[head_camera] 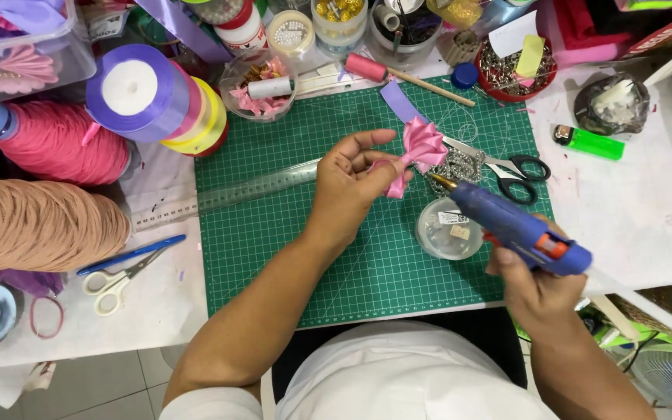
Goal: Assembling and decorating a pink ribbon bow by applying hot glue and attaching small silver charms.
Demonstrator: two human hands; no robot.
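Note:
My left hand (pixel 351 183) holds a pink ribbon flower (pixel 418 152) over the green cutting mat (pixel 289 233), thumb and fingers pinching its lower part. My right hand (pixel 530 280) grips a blue glue gun (pixel 507 225) with an orange trigger. The gun's metal nozzle points up-left and sits just right of the flower's base. A small clear round container (pixel 449 229) lies on the mat under the gun.
Black-handled scissors (pixel 519 171) and a silver bead strip (pixel 460 167) lie right of the flower. A clear ruler (pixel 227 194), ribbon rolls (pixel 157 97), thread cones (pixel 40 225), white scissors (pixel 114 280), a green lighter (pixel 589 141) and jars of beads crowd the table.

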